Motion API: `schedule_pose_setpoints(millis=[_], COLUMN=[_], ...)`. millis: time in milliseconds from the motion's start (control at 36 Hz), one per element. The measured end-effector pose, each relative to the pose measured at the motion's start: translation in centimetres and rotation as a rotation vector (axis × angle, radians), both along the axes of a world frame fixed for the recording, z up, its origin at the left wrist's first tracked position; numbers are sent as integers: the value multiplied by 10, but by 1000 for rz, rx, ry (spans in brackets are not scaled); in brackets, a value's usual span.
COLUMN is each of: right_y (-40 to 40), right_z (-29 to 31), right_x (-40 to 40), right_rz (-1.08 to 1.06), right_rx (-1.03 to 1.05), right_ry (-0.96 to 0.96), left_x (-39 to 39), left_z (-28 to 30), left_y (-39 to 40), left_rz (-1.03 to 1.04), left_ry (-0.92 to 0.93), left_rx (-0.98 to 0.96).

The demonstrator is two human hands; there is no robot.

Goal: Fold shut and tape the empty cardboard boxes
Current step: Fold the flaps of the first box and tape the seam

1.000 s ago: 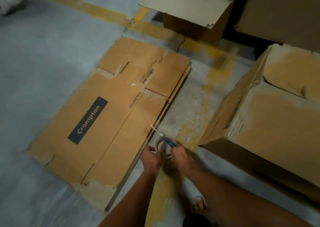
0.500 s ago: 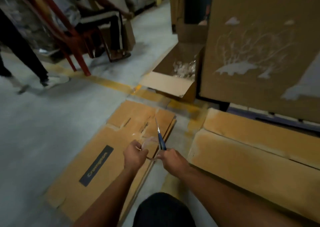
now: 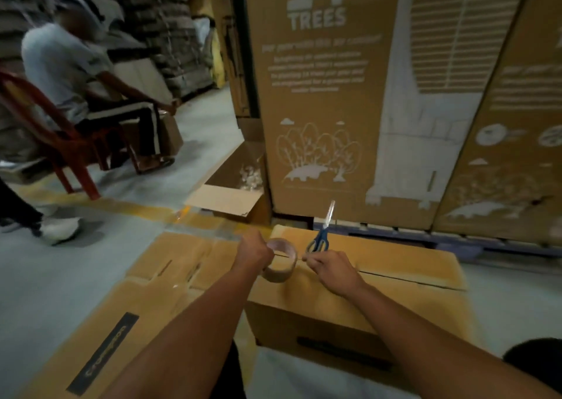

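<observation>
A brown cardboard box (image 3: 395,280) stands in front of me, its top flaps folded shut with a seam running left to right. My left hand (image 3: 254,254) grips a roll of brown tape (image 3: 281,264) above the box's left end. Just to the right, my right hand (image 3: 330,270) holds blue-handled scissors (image 3: 321,233) with the blades pointing up, and its fingertips pinch at the tape's edge beside the roll. Both hands hover over the seam.
Flattened cartons (image 3: 127,316) lie on the floor to the left. Tall printed cartons (image 3: 334,100) stand behind the box on a pallet. A small open box (image 3: 231,197) sits at their foot. A seated person on a red chair (image 3: 57,143) is at far left.
My view has risen from the floor to the box top. Both hands lifted the tape roll and scissors from beside the flattened cartons up over the closed box.
</observation>
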State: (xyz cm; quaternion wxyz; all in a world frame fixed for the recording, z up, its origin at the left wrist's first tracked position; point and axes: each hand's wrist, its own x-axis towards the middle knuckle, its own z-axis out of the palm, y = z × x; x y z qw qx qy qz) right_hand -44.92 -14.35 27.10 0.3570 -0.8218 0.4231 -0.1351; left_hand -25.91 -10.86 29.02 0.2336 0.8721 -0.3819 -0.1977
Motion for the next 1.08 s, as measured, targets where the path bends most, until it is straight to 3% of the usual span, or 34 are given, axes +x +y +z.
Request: schedule_pose_setpoints(millis=[222, 333, 417, 528, 667, 889, 972, 1083], right_y=[-29, -34, -39, -45, -63, -70, -70, -74], right_z=[-36, -48, -56, -60, -68, -79, -83, -89], right_x=[-112, -135, -144, -150, -153, -154, -157, -166], right_rz=[56, 93, 7, -257, -353, -595, -679, -814], right_rx=[356, 524, 610, 570, 293, 72, -10, 32], right_ry=[286, 415, 447, 359, 448, 516, 612, 718], left_x=[-39, -55, -69, -80, -92, -106, -96, -56], left_z=[-29, -38, -46, -60, -70, -83, -86, -92], left_y=[-19, -37, -51, -67, -77, -79, -80, -83], left_rz=[60, 57, 47, -34, -248, -557, -566, -343], left_ry=[104, 160, 237, 228, 145, 106, 73, -90], left_rx=[-110, -101, -93, -54, 16, 152, 154, 130])
